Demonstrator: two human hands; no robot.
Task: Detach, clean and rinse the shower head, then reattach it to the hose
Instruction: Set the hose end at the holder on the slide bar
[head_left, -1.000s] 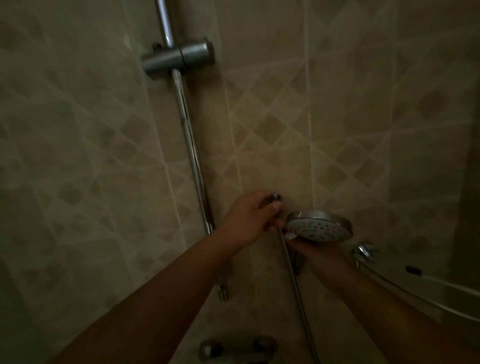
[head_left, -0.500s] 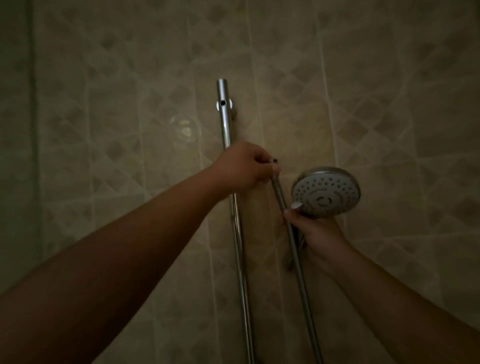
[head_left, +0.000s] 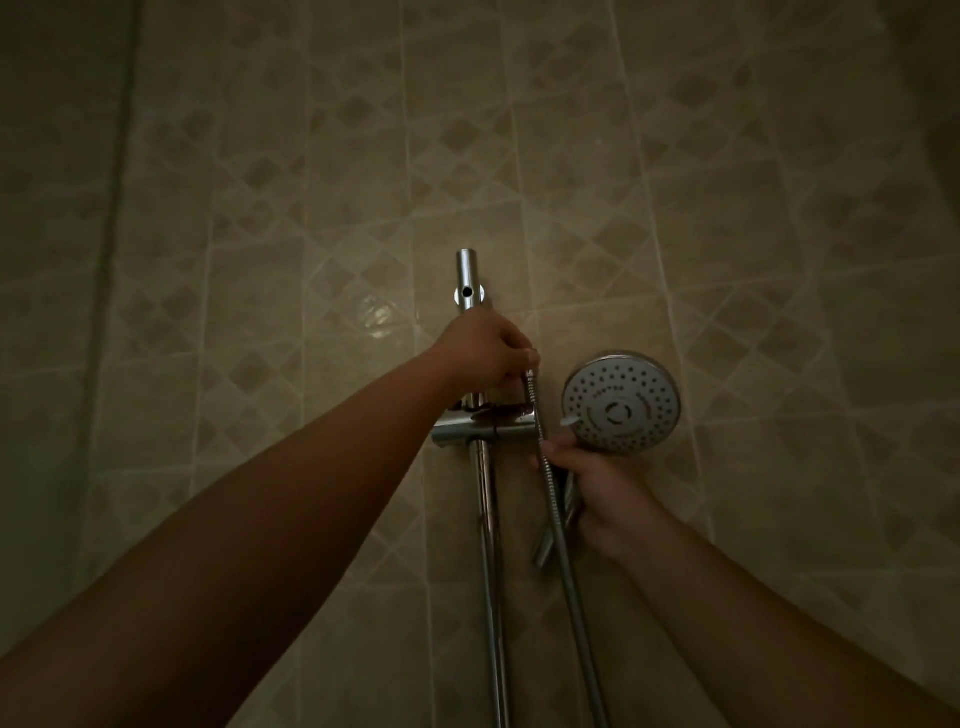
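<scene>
Both hands busy: left hand (head_left: 480, 353) pinches the hose (head_left: 558, 519) end right of the rail (head_left: 488, 519), right hand (head_left: 597, 488) grips the shower head (head_left: 621, 402) handle, so line the threads up square, then spin.

Round chrome shower head (head_left: 621, 404) with pale grey nozzle face, upright, face turned outward, handle pointing down. Detached from ribbed silver metal hose (head_left: 561, 525), which runs up just left of it, free end raised level with the head's top.

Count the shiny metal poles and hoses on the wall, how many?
2: the slide rail fixed upright on the tiles, and the hose just right of it, its top end held by the left hand.
</scene>
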